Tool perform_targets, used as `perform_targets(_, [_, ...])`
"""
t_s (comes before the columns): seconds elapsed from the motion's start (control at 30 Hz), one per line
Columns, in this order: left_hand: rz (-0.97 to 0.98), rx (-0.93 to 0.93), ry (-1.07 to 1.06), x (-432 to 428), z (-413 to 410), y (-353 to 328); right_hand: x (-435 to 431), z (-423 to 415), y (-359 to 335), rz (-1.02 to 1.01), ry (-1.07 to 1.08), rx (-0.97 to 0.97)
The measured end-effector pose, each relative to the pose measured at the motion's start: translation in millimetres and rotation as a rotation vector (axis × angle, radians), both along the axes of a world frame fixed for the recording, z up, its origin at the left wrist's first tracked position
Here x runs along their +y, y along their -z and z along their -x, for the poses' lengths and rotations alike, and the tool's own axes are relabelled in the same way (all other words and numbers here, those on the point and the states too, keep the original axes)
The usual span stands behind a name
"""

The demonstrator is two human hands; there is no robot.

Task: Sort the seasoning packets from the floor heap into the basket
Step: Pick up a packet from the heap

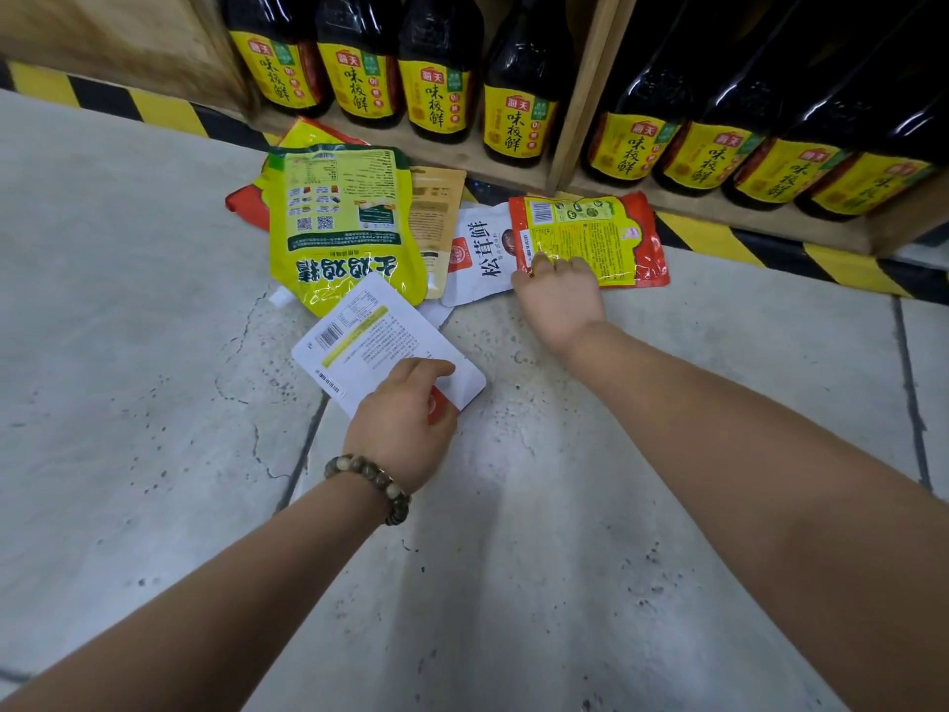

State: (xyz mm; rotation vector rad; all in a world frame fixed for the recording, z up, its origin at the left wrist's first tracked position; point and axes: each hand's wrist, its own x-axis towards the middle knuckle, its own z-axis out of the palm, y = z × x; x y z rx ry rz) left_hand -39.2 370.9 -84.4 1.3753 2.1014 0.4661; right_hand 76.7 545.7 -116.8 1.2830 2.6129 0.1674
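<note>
A heap of seasoning packets lies on the grey floor below a shelf. My left hand [405,418] grips the near corner of a white packet [369,341] with a barcode, thumb on top. My right hand [560,295] reaches further in, its fingers curled over the lower edge of a red and yellow packet [595,233]. Between them lie a large yellow-green pouch [344,223], a white packet with black characters [482,259] and a tan packet [436,208]. Another red and yellow packet [246,203] pokes out behind the pouch. No basket is in view.
A wooden shelf [513,172] holds a row of dark soy sauce bottles [518,95] with yellow labels, right behind the heap. Yellow and black hazard tape [154,105] runs along the shelf base. The concrete floor [154,352] is cracked near the white packet.
</note>
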Motion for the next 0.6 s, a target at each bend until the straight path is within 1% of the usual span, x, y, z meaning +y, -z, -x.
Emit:
perform_targets(0.1, [0.013,-0.003,-0.017,-1,3,-1,8,-1,-11,-0.013,0.008,0.028])
perform_targets(0.17, [0.012,-0.022,-0.046,-2,3,-2,9,-8,-13,-0.017,0.054,0.097])
perform_targets(0.27, [-0.004,-0.069,-0.086,-2,3,-2,2,-22,-13,-0.03,0.131,0.339])
perform_targets(0.37, [-0.03,-0.146,-0.143,-1,1,-2,-10,-30,-24,-0.147,0.171,0.668])
perform_targets(0.43, [-0.058,-0.198,-0.185,1,-2,-5,-16,-32,-43,-0.108,0.288,0.818])
perform_targets(0.5, [-0.087,-0.302,-0.261,4,-6,-11,-22,-33,-59,-0.042,0.405,0.904])
perform_targets(0.6, [-0.133,-0.566,-0.438,10,-10,-27,-36,-30,-82,0.008,0.433,1.093])
